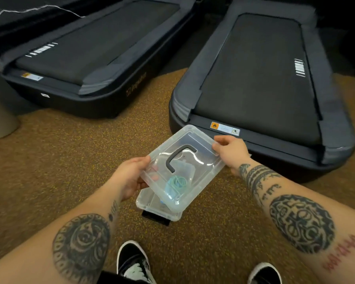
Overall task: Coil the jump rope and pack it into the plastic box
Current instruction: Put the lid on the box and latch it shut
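Both hands hold a clear plastic lid [201,165] with a dark grey handle [177,156], tilted above the floor. My left hand [131,177] grips its near-left edge and my right hand [230,150] grips its far-right corner. Under the lid, the clear plastic box [154,208] rests on the floor, mostly covered. Through the lid shows a coiled teal jump rope [177,184]; it appears to lie inside the box.
Two dark treadmill decks lie ahead, one at the left [86,58] and one at the right [264,89], its rear end close behind the lid. Speckled brown floor [59,160] spreads around the box. My two shoes [133,263] stand at the bottom edge.
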Demonstrator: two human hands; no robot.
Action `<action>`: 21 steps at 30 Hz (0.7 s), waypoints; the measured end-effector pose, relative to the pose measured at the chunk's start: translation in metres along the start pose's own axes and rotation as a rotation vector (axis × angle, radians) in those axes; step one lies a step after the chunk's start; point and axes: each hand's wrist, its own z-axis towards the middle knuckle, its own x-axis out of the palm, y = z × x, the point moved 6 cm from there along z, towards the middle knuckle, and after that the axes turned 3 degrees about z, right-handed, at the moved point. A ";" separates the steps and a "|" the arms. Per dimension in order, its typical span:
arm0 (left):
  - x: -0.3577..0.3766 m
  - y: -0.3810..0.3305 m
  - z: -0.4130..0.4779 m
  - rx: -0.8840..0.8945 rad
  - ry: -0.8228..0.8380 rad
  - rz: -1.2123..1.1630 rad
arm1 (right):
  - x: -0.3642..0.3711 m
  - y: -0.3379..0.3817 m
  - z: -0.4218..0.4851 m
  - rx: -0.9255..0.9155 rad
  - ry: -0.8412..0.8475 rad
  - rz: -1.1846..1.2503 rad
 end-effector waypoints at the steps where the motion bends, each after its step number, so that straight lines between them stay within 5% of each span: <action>1: -0.002 0.004 0.001 -0.004 0.002 -0.037 | -0.001 0.001 -0.001 -0.006 -0.043 0.047; 10: -0.001 0.060 0.020 -0.138 -0.100 -0.254 | 0.062 -0.069 -0.022 0.257 0.088 0.121; 17: -0.019 0.074 0.040 0.018 -0.338 0.573 | 0.101 -0.132 -0.019 0.381 0.053 0.049; 21: -0.016 0.085 0.058 0.005 -0.334 0.769 | 0.115 -0.150 -0.015 0.387 0.014 -0.032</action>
